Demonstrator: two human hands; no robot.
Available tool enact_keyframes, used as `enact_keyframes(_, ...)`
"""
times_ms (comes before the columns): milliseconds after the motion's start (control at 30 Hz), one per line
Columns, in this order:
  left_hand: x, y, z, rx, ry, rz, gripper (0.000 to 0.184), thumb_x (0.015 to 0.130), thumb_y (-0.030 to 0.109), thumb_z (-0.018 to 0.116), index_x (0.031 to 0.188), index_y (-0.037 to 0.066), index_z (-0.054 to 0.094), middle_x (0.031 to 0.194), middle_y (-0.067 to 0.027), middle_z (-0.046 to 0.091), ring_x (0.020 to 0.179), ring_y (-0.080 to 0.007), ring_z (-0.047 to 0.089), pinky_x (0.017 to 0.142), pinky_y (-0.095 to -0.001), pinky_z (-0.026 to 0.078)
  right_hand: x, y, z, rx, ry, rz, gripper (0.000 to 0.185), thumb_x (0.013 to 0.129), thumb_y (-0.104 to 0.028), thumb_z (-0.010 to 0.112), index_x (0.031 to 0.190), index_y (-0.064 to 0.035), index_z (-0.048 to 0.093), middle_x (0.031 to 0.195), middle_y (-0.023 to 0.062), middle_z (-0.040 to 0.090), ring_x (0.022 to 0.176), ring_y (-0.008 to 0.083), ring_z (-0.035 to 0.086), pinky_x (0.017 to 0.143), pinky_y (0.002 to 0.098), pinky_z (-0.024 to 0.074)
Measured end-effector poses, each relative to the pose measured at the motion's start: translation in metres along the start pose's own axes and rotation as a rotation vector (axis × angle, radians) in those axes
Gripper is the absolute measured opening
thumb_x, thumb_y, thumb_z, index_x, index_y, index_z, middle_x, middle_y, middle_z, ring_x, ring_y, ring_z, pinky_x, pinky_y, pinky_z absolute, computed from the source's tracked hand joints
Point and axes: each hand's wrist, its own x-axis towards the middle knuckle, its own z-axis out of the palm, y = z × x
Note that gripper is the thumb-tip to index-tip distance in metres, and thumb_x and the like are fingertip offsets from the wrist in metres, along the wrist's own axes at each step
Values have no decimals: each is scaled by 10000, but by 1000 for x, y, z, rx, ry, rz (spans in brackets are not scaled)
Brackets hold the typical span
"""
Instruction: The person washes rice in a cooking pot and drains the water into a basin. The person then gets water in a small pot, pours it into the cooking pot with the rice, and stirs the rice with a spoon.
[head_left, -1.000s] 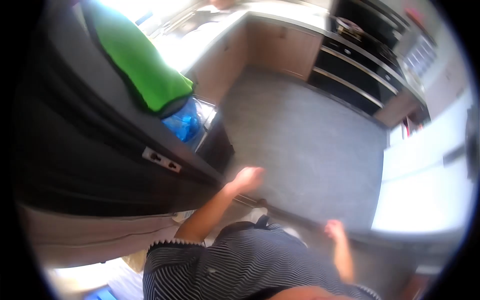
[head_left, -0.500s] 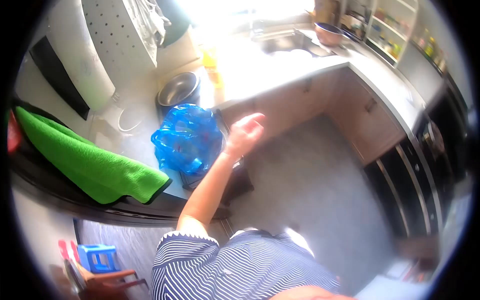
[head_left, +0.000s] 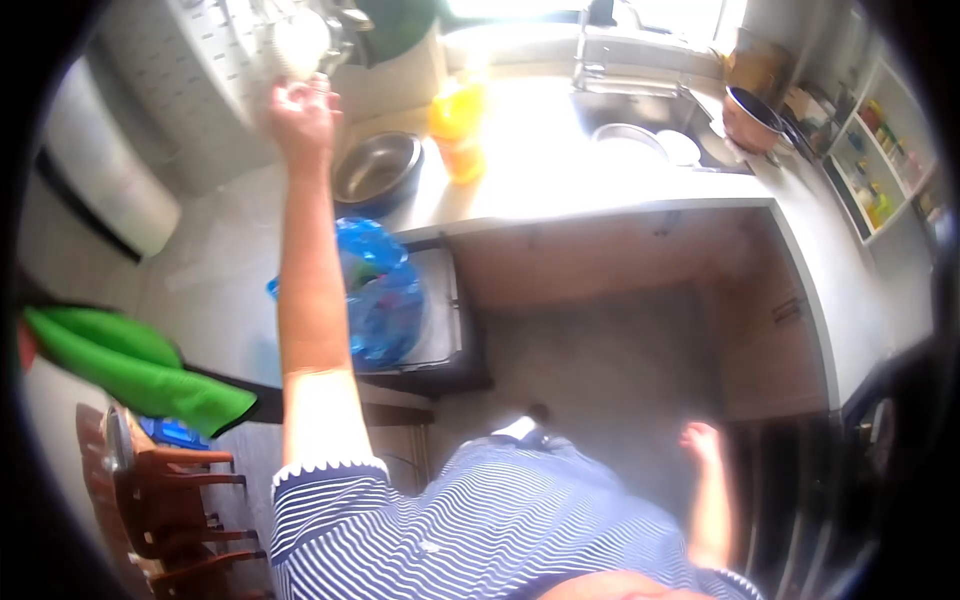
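Observation:
My left hand (head_left: pixel 305 112) is raised at the end of a stretched arm, at the hanging things on the wall. Its fingers are bent at the lower edge of a whitish rounded thing (head_left: pixel 300 45), too blurred to name. Below the hand, partly behind my forearm, a blue plastic bag (head_left: pixel 385 300) with things inside sits on the counter. A metal bowl (head_left: pixel 378 170) stands just to the right of my wrist. Low on the right, my right hand (head_left: pixel 702 440) hangs beside my body, slightly blurred, fingers loosely apart, holding nothing.
A yellow-orange container (head_left: pixel 458 130) stands on the sunlit counter (head_left: pixel 535 175). Farther right are the sink (head_left: pixel 645 110) and a pot (head_left: pixel 750 120). A green cloth (head_left: pixel 140 365) lies at the left over a dark edge, with wooden chairs (head_left: pixel 165 500) below.
My left hand has moved up and left, from beside the blue bag to the hanging things. My right hand has come into view. The camera view has shifted.

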Motion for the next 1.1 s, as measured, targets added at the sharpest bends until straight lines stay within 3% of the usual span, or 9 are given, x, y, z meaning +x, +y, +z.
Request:
enact_keyframes(100,36,-9,7,202,72,64,166,870,120,586,903,-42,567,786,-121,648,599,-167,651,442,-226,509,-20,-37,18,-222,-189,142,288,824,-120,529,1088,-18,585,875,106,656,655,157,649,477,264,451)
enact_keyframes(300,63,-11,15,90,189,134,199,893,168,563,970,-15,566,718,-118,657,556,-136,622,475,-207,480,-11,-25,1,-594,-347,273,261,836,-166,542,1074,-75,600,918,54,664,745,165,662,587,330,524)
enact_keyframes(500,62,-9,26,241,179,263,211,900,204,567,921,-3,608,792,-78,670,603,-67,563,549,-177,439,89,-38,-50,-601,-373,252,222,856,-173,518,1042,-87,603,872,51,661,708,174,657,574,369,510)
enact_keyframes(600,12,4,79,656,215,264,257,918,259,537,914,29,651,769,-31,659,643,-77,569,606,-201,465,167,-63,-80,-375,-325,162,231,861,-218,533,1040,-89,600,834,48,650,660,154,642,533,321,491)
enact_keyframes(733,-70,-17,185,505,-120,208,126,875,41,570,979,28,640,885,-59,630,771,-141,601,706,-279,494,223,-217,-125,70,-324,49,360,875,-335,551,1101,-55,560,930,66,639,752,140,636,554,257,493)
enact_keyframes(800,-121,-2,273,511,-372,531,162,810,-50,604,952,15,646,913,-95,611,847,-202,601,766,-322,492,234,-302,-148,208,-426,-101,396,904,-349,514,1146,-37,537,994,77,628,824,147,629,613,277,518)
enact_keyframes(833,-146,-3,308,448,-497,461,159,784,-54,616,929,2,648,897,-125,606,897,-245,592,798,-330,484,238,-338,-156,265,-517,-144,399,919,-346,490,1163,-33,529,1010,86,626,839,156,628,642,288,525)
enact_keyframes(1000,-236,-9,450,403,-882,620,141,801,-21,584,888,69,648,960,-146,601,804,-254,632,627,-302,527,261,-450,-164,381,-1079,-147,437,941,-349,447,1201,-1,492,1057,134,616,905,191,629,647,332,557)
enact_keyframes(1100,-244,-10,504,358,-940,650,170,773,7,633,911,104,656,957,-135,596,776,-247,622,600,-303,522,276,-468,-163,319,-1206,-130,380,927,-284,496,1174,5,503,897,137,645,664,149,632,492,238,525)
